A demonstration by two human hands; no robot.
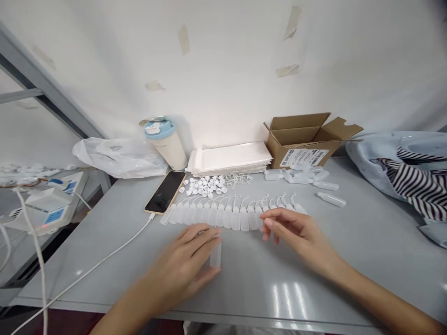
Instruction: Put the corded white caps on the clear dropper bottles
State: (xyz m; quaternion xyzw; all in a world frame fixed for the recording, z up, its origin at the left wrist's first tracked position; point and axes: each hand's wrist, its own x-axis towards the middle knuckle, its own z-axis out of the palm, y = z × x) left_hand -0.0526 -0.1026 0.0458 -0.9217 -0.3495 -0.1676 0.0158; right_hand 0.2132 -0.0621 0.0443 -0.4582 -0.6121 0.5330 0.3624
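Note:
My left hand [192, 258] is closed round a small translucent plastic bottle [216, 255], held upright just over the near part of the table. The bottle's top is mostly covered by my fingers. Further right, my right hand [293, 232] is loosely curled with the fingers a little apart, and nothing shows in it. Its fingertips are at the near side of a row of similar bottles [220, 216], several of them with thin looped strings at their tops. Behind that row lie a heap of small white caps [206, 186] and a tangle of pale strings [237, 181].
Loose bottles [328, 185] lie before an open cardboard box [307, 139]. A stack of white envelopes [233, 156], a lidded cup [171, 146] and a plastic bag [118, 158] line the wall. A phone [165, 191] trails a white cable [104, 260]; striped cloth [419, 181] lies right.

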